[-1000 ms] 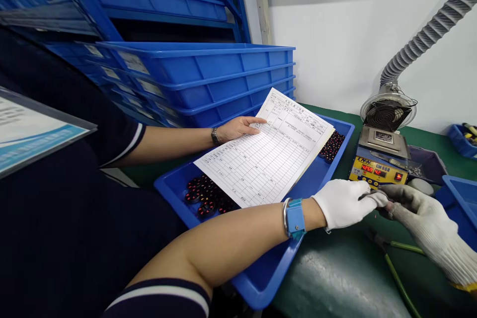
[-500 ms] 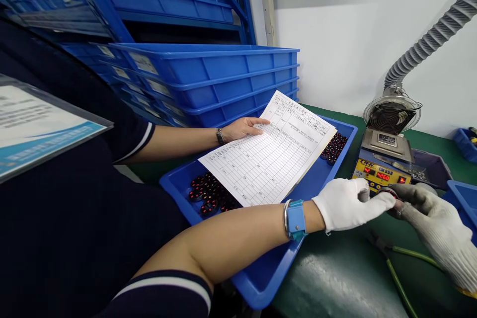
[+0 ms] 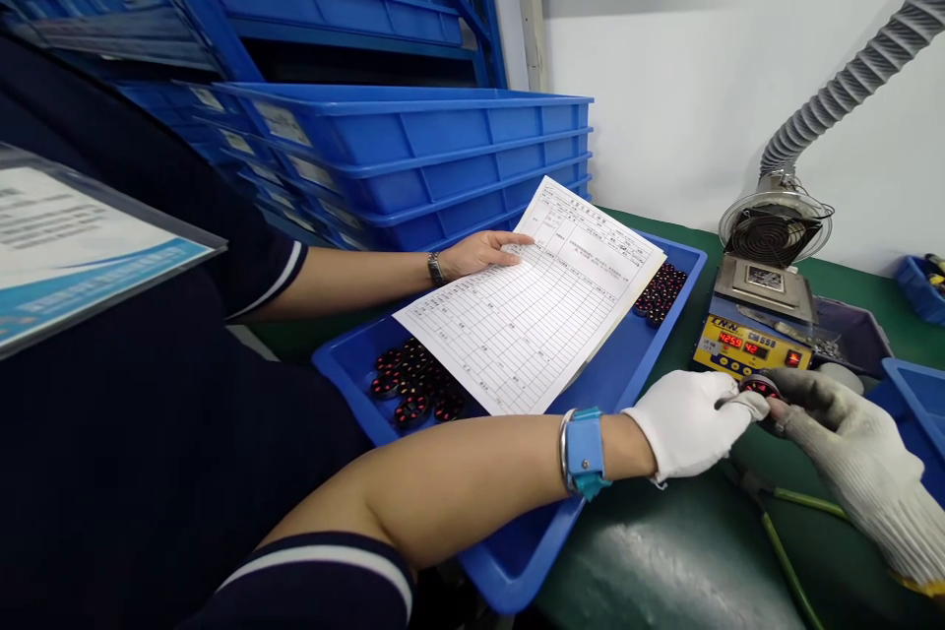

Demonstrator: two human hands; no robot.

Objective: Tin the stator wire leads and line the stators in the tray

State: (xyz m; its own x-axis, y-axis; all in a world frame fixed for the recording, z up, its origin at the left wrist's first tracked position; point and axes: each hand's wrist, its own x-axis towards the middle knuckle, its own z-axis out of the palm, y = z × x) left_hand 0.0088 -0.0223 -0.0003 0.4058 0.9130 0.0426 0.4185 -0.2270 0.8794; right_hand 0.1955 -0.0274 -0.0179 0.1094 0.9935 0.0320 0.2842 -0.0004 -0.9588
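Near the table machine, my left hand point(image 3: 690, 421), in a white glove with a blue strap at the wrist, pinches the edge of a black round part with red-orange segments point(image 3: 759, 388). From the right, my right hand point(image 3: 849, 433), in a greyish-white knit glove with a bare fingertip showing, grips the same part. The gloves hide much of it. Below my hands, a pair of green-handled pliers point(image 3: 783, 541) lies on the green table. A co-worker's bare hand point(image 3: 479, 256) holds a printed form point(image 3: 532, 305) over a blue tray point(image 3: 576, 532), where many similar round parts point(image 3: 417, 379) lie.
Behind my hands stands a heated unit with a red digital display point(image 3: 749, 349), beneath a fan and grey hose point(image 3: 856, 59). Stacked blue bins point(image 3: 443, 143) rise beyond the tray. More blue bins point(image 3: 922, 413) are at right. The co-worker's dark-clothed body fills the left.
Both my hands have shifted slightly, with the left lower. More of the round part's face shows between them. The machine's two display readings have swapped places. The form stays almost still.
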